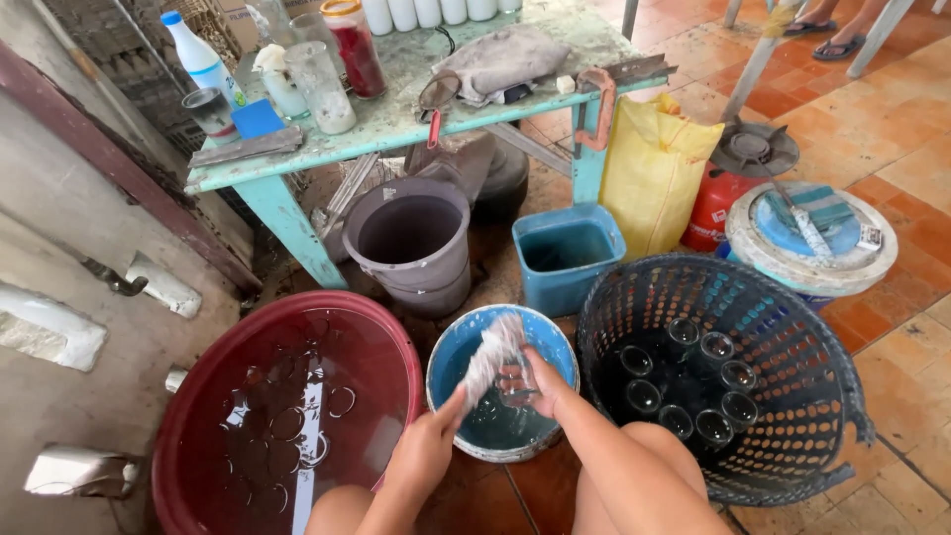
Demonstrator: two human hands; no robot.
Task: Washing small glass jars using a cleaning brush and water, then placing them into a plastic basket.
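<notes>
Both hands are busy over the small blue basin (456, 362), which sits on the tiled floor between the person's knees. The left hand (428, 446) is closed around the lower end of a sudsy grey-white cloth (490, 357), thumb pointing up along it. The right hand (540, 381) is curled round one clear drinking glass (517, 381), fingers wrapped over its side, and the cloth lies against the glass just to the left of that hand.

To the left of the left hand stands one big dark-red tub (198, 396) full of water — several glasses lie sunk in it, their rims showing as rings, too blurred to count exactly. To the right of the right hand is one dark plastic basket (792, 327) holding eight washed glasses, mouths up, in two rough rows.

Beyond the hands, further from the person, are three more vessels: one grey bucket (411, 238), one square blue tub (567, 253), and one white-lidded drum (812, 243) off to the far right. Between those last two lean one yellow sack (649, 173) and one red gas cylinder (715, 203) — behind them all, one pale green table (396, 119)
</notes>
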